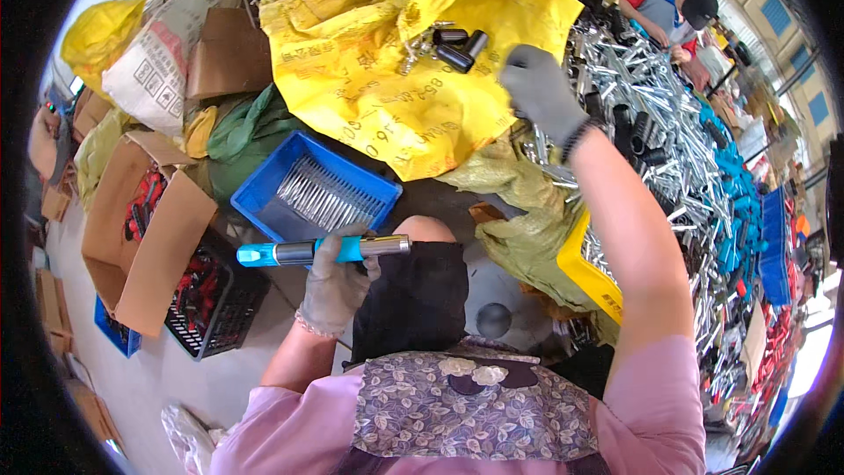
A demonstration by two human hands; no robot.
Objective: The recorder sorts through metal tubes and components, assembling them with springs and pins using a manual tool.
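Note:
My left hand [338,286], in a pale grey glove, is closed round a slim tube-shaped tool [290,252] with a light-blue tip, a black body, a blue band and a silver end. It is held level above my knee, beside a blue plastic bin [264,224] holding a row of silver metal rods [325,196]. At the right edge of a yellow woven sack [369,105], my right hand [543,92] is raised in a darker grey glove. Its fingers are curled, and whatever they hold is hidden. Several black cylinders [455,56] and small metal pieces lie on the sack.
To the right rises a big heap of silver metal parts [633,79], with blue parts [737,202] along its far side. A cardboard box [132,237] and a black crate [215,299] with red parts stand at left. Another person [664,13] works beyond the heap.

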